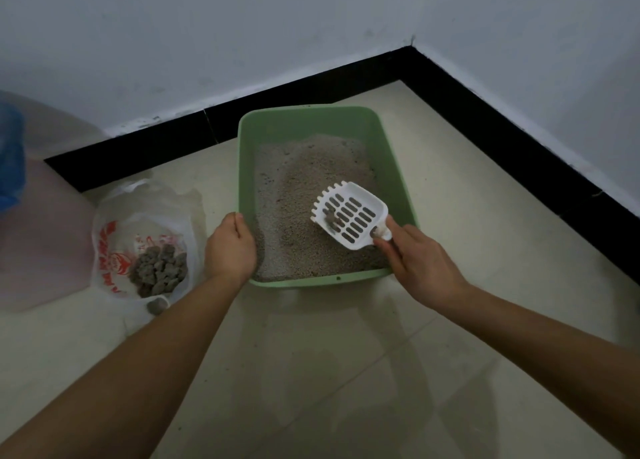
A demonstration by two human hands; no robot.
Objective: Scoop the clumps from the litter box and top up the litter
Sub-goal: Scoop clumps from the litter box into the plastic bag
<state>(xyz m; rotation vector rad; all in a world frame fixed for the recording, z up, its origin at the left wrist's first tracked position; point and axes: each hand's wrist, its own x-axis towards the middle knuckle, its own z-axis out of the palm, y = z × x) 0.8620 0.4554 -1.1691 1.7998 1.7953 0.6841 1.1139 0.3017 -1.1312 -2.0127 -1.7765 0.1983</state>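
Note:
A green litter box stands on the tiled floor in the room's corner, holding pale grey litter. My left hand grips the box's left rim near its front corner. My right hand holds the handle of a white slotted scoop above the litter at the box's right front. A dark grey clump lies in the scoop near its toothed edge, and a smaller one sits by the handle. To the left, an open white plastic bag with red print holds several grey clumps.
Black skirting runs along both walls behind the box. A blue, blurred object and a pale pinkish shape lie at the far left edge. A stray clump lies at the bag's front edge. Cream floor tiles stretch toward me.

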